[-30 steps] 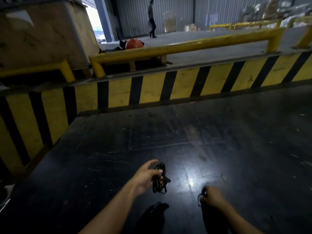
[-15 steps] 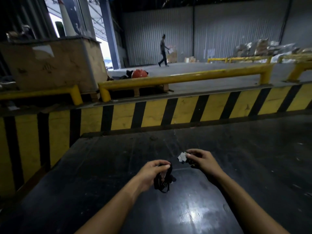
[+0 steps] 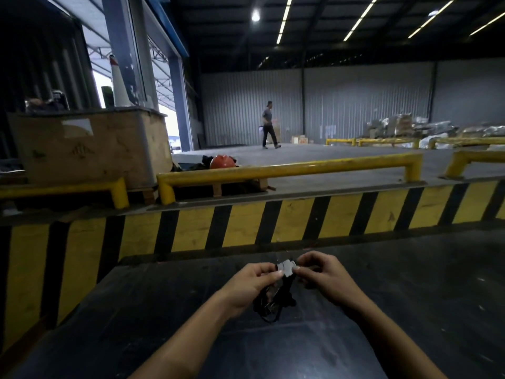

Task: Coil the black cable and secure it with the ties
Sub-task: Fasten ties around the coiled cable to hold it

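Your black cable (image 3: 269, 303) is already bunched into a small coil, hanging just below your left hand (image 3: 247, 287), which is closed around its top, loops running downward from that grip. The pale tie (image 3: 285, 268) sits directly above the coil, pinched between both hands; your right hand (image 3: 323, 276) grips its far end and looks better placed to wrap. The dark floor (image 3: 410, 296) under your grip lies open, the striped curb (image 3: 300, 222) well beyond.

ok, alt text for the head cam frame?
Two bare hands hold a coiled black cable above a dark table; left hand and right hand pinch a small grey tie between them. Warehouse behind, yellow-black striped barrier.
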The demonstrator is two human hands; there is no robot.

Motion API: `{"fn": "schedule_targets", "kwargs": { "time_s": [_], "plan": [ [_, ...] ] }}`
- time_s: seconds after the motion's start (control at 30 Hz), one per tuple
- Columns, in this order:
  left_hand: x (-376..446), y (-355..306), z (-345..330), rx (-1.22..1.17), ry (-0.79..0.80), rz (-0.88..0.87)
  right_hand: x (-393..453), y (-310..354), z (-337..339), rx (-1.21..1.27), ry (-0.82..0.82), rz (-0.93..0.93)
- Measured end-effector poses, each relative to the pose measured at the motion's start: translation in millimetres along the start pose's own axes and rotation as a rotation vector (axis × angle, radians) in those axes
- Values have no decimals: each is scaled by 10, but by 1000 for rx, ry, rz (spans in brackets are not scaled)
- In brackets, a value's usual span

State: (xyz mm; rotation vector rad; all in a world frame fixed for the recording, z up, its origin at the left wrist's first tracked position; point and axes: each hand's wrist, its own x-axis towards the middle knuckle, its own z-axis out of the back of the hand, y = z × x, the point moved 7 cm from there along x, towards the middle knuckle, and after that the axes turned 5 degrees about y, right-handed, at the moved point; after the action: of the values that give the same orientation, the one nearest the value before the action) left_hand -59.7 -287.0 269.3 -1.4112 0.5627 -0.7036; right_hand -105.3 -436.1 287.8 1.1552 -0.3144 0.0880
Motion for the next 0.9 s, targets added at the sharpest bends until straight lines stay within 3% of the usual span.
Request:
{"fn": "schedule_targets", "kwargs": {
  "time_s": [0.1, 0.2, 0.53, 0.67, 0.9],
  "plan": [
    [23, -91, -13, 91, 48, 23, 26, 169, 30, -296, 67, 141],
    [33, -181, -25, 192, 87, 31, 45, 246, 16, -392, 121, 192],
    [36, -275, -5, 270, 36, -83, 78, 266, 68, 127, 101, 156],
    [71, -280, -29, 242, 85, -61, 70, 264, 60, 320, 132, 113],
    [58, -300, -79, 245, 93, -38, 39, 289, 68, 255, 120, 99]
  ]
}}
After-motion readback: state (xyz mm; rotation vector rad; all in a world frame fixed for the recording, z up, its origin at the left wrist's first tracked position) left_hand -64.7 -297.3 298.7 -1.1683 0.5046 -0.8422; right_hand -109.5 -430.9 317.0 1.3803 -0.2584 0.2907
